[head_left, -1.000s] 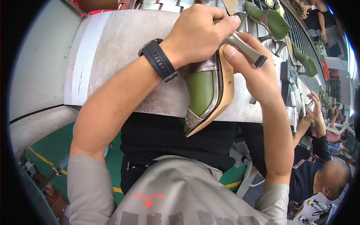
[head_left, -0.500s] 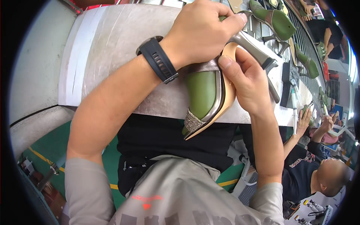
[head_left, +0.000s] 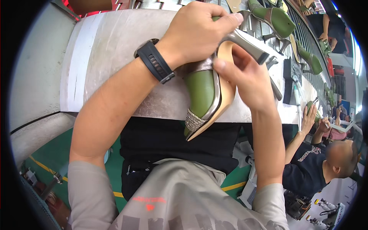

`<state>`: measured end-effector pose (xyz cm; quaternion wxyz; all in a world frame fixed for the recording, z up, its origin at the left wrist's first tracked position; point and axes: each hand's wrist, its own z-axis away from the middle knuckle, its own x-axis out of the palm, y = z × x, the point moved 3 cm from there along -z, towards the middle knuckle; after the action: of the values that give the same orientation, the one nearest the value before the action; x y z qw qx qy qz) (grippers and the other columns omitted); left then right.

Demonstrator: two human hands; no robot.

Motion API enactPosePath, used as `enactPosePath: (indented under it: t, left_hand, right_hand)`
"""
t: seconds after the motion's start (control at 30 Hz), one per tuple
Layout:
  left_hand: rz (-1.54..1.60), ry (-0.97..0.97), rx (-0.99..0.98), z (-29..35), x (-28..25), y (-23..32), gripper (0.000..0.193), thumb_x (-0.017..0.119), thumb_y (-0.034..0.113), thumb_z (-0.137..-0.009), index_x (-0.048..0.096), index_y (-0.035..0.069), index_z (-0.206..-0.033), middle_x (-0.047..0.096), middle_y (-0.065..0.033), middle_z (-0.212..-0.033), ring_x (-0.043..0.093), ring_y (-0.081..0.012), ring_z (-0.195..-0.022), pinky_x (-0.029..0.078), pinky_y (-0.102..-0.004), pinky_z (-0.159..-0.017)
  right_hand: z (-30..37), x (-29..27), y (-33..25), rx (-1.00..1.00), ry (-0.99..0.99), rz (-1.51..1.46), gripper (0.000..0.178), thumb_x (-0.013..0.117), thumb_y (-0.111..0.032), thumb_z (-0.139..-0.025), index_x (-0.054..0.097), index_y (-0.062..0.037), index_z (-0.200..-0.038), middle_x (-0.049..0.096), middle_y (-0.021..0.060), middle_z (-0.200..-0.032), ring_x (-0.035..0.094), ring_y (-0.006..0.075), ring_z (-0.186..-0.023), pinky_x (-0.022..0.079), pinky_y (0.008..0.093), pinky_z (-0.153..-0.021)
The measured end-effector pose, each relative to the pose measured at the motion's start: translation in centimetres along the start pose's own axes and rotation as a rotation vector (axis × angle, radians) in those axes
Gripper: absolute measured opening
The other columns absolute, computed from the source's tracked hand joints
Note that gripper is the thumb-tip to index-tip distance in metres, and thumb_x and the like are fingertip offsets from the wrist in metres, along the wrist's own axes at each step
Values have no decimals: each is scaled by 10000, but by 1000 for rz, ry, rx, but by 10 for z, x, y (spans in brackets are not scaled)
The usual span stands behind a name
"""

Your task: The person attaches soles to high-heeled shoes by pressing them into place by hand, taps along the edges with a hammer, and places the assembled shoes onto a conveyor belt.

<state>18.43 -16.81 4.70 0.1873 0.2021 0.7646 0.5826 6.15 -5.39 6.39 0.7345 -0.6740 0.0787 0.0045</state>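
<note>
A green high-heeled shoe [head_left: 200, 92] is held over the worktable's near edge, toe pointing toward me. It has a metallic strap, a glittery band at the toe, a tan sole and a grey metallic heel that points right. My left hand [head_left: 201, 32], with a black watch on its wrist, is closed around the back of the shoe; its thumb lies near the heel's base. The fingers of my right hand [head_left: 247, 78] are closed on the sole at the arch, the thumb against its edge. Part of the shoe's back is hidden under my left hand.
The pale worktable [head_left: 122, 50] lies under my hands. Several green shoes [head_left: 281, 22] stand on a slatted rack at the far right. A hammer-like tool [head_left: 275, 86] and a black block [head_left: 288, 78] lie right of my right hand. A co-worker [head_left: 306, 165] handles a green shoe further right.
Both hands and the shoe have shifted slightly left, and the sole has turned more into view. The co-worker's head and hands have moved a little.
</note>
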Motion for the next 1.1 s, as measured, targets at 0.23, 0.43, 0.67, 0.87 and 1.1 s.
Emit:
enactPosePath:
  t: [0.23,0.43,0.67,0.87,1.1]
  left_hand:
    - [-6,299,55,59,-49,4,555,794,478,-968,679,-19,-1185,700,-47,-1070,632,-121,-1008,528,-315,-892]
    - [-466,-22,321,124,-47,37,733,970,286,-728,665,15,-1337,685,-172,-1295,687,-332,-1158,532,-402,-1036]
    - [-608,-141,442,127,-41,37,718,958,267,-750,677,17,-1362,708,-205,-1370,698,-354,-1250,516,-487,-1111]
    - [-614,-119,526,125,-41,32,687,951,297,-766,694,10,-1334,724,-207,-1336,727,-345,-1204,548,-483,-1079]
    - [-581,-114,533,121,-43,31,660,952,279,-765,707,3,-1312,733,-210,-1315,739,-348,-1179,568,-469,-1053]
  right_hand:
    - [-15,-11,-40,-333,42,749,587,879,-405,-859,745,81,-1161,778,236,-971,770,322,-836,609,407,-789]
    - [21,2,-39,-640,-98,929,603,912,-373,-741,732,-16,-1192,739,130,-1240,685,328,-1123,520,448,-1016]
    - [26,10,-32,-772,-103,982,658,891,-446,-690,733,-21,-1167,762,104,-1150,714,280,-994,523,477,-983]
    - [29,16,-30,-801,-90,1049,692,865,-471,-709,737,-5,-1204,773,121,-1136,731,313,-998,547,512,-961]
    - [40,27,-23,-895,21,1004,472,866,-339,-795,718,-30,-1120,779,132,-1158,742,315,-1053,509,523,-1018]
